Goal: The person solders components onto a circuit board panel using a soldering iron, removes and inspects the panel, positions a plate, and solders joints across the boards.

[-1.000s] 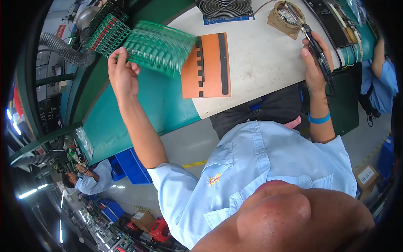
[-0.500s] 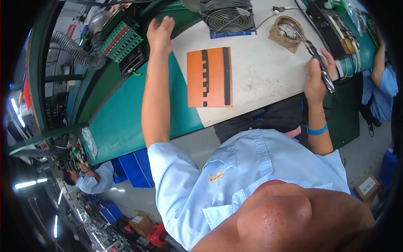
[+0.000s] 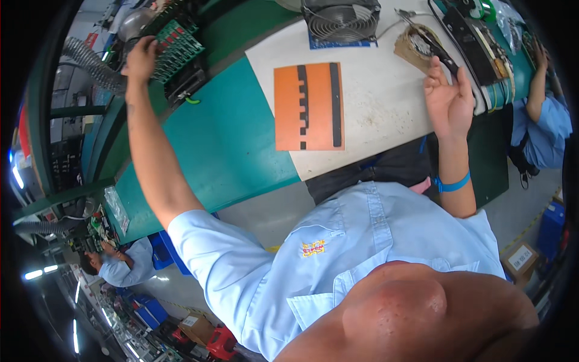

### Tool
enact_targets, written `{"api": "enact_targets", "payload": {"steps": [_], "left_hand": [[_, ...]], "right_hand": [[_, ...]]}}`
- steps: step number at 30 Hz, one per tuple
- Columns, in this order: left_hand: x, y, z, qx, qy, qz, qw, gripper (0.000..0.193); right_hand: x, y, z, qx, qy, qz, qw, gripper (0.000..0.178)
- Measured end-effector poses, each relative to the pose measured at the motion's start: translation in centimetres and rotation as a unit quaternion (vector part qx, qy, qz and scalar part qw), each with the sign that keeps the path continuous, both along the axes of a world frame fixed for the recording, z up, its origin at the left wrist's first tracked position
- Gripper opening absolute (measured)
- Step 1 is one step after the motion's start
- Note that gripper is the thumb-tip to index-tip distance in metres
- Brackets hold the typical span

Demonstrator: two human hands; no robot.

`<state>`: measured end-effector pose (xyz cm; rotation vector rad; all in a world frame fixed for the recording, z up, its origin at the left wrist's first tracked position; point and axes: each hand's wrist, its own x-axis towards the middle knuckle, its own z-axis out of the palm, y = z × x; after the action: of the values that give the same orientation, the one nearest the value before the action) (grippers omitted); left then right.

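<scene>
My left hand (image 3: pixel 141 60) reaches to the far left, beside a rack of green circuit boards (image 3: pixel 176 53). Its fingers are slightly bent with the thumb apart, and I make out nothing held in it. My right hand (image 3: pixel 449 102) is turned palm up on the right, thumb and fingers apart, at the end of a dark-handled soldering iron (image 3: pixel 445 58). The iron lies across a round brown holder (image 3: pixel 405 50) with pale shavings in it. Between my arms lies an orange board (image 3: pixel 288 108) with a notched black strip and a straight black strip.
A black fan (image 3: pixel 344 24) stands at the back of the white sheet (image 3: pixel 374 120) on the green bench (image 3: pixel 223 133). A black power strip (image 3: pixel 467 51) with cables lies at the right. A flexible grey duct (image 3: pixel 90 63) hangs left. Co-workers (image 3: pixel 129 262) sit at both sides.
My left hand has swung left from the bench's back edge to the circuit boards. My right hand has loosened from the soldering iron, which has slid farther across the round holder.
</scene>
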<state>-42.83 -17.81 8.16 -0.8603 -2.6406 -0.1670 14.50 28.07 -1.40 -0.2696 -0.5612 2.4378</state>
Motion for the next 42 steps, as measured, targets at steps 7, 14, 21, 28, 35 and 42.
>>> {"api": "enact_targets", "payload": {"steps": [7,14,21,28,35,42], "left_hand": [[1.9,0.5,6.2,0.121,-0.313,0.038,0.941,0.028],[7.8,-2.2,8.0,0.249,-0.240,-0.034,0.938,0.032],[18.1,-3.9,2.5,0.521,-0.430,0.004,0.737,0.026],[26.3,-4.7,-7.3,0.672,-0.476,0.026,0.566,0.027],[29.8,0.0,-8.9,0.749,-0.468,0.042,0.467,0.027],[32.2,1.7,-9.0,0.771,-0.445,0.032,0.454,0.025]], "right_hand": [[0.6,-3.0,-2.4,-0.044,-0.029,0.153,0.987,0.044],[-6.9,-13.2,2.0,0.608,-0.114,0.225,0.753,0.058],[-15.9,-16.1,1.4,0.908,-0.235,0.145,0.316,0.093],[-9.1,-16.5,-0.1,0.918,-0.007,0.170,0.357,0.107],[-2.5,-14.2,1.0,0.941,-0.005,0.068,0.332,0.060],[1.3,-5.6,6.9,0.677,-0.148,0.075,0.716,0.032]]}}
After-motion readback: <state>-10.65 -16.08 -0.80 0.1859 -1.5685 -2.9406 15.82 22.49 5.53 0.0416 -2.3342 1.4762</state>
